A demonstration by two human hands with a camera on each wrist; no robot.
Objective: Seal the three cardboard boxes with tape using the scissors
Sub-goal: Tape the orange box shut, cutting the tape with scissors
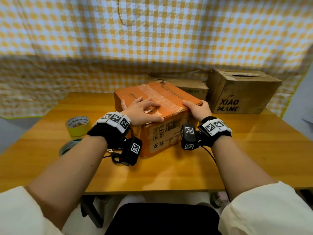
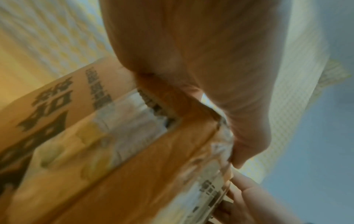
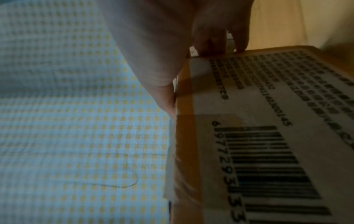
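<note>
Orange cardboard box [image 1: 157, 106] at table [image 1: 237, 150] centre, left hand [image 1: 142, 109] spread flat on its taped top, right hand [image 1: 197, 108] gripping its right top edge, yellow tape roll [image 1: 78, 125] left, two brown boxes [image 1: 242, 94] behind

Cream sleeves [image 1: 271, 209], black marker-tagged wristbands [image 1: 108, 131]
</note>
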